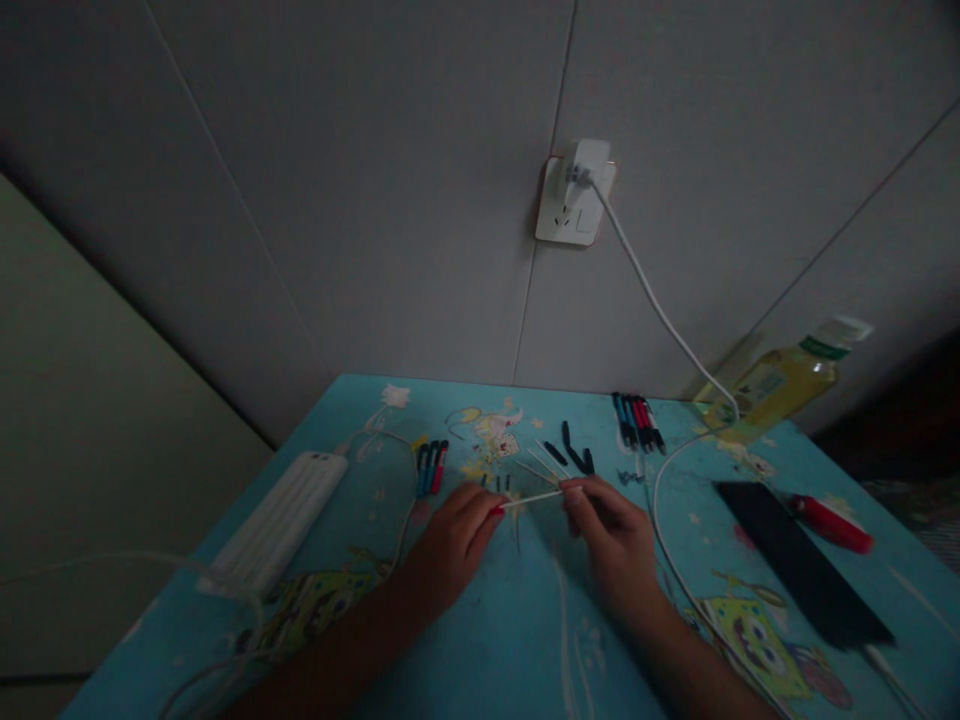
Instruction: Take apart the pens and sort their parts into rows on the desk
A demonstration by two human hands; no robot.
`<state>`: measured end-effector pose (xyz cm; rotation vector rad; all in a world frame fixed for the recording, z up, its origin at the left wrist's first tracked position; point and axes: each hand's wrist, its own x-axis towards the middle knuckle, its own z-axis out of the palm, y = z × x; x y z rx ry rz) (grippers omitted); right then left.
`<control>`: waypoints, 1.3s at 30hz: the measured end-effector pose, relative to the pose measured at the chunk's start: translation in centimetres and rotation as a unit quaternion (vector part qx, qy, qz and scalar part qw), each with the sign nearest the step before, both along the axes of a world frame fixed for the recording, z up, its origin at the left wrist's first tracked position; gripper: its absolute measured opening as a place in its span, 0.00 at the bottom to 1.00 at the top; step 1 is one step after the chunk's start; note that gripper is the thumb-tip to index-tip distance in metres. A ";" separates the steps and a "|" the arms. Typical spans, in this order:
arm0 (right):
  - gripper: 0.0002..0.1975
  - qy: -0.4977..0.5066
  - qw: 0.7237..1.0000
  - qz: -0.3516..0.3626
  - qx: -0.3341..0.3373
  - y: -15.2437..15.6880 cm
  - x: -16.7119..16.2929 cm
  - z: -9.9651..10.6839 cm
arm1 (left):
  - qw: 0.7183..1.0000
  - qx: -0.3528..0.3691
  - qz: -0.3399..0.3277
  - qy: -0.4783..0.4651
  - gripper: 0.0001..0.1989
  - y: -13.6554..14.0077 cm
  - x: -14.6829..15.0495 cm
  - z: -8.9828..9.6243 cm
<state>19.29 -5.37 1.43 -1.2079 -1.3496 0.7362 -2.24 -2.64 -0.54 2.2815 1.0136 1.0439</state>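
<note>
— How are the hands posed?
— Both forearms [337,645] reach inward over the tabletop [495,655] toward its back edge. The left hand [452,537], back upward and fingers curled, pinches a slender white rod [532,498] by its red end; the right hand [613,532], thumb and fingers bent together, grips the opposite end. Whether it also holds the adjacent thin rods [536,473] cannot be told.
— And the white rod's position?
— Between the hands, slightly tilted, about midway between the tabletop's left and right edges. Dark pen parts [574,458] lie nearer the back edge.
</note>
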 end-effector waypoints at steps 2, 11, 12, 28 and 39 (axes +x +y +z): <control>0.09 0.040 0.998 -0.046 -0.006 0.2 0.6 0.0 | 0.999 0.009 0.002 -0.039 0.09 0.1 -0.3 0.2; 0.10 -0.206 0.976 -0.010 0.071 1.5 1.8 -1.0 | 0.994 0.014 0.075 -0.076 0.11 0.2 -0.7 0.1; 0.11 -0.236 0.968 0.013 0.079 1.6 1.9 -1.2 | 0.993 0.008 0.088 -0.081 0.11 0.2 -0.6 0.2; 0.15 -0.386 0.914 0.112 0.049 1.4 0.8 -1.7 | 0.890 -0.351 0.070 -0.283 0.16 0.8 0.5 -0.8; 0.11 -0.056 0.993 0.085 -0.062 1.1 0.0 -1.5 | 0.783 -0.494 -0.063 -0.374 0.19 -0.5 1.9 -1.0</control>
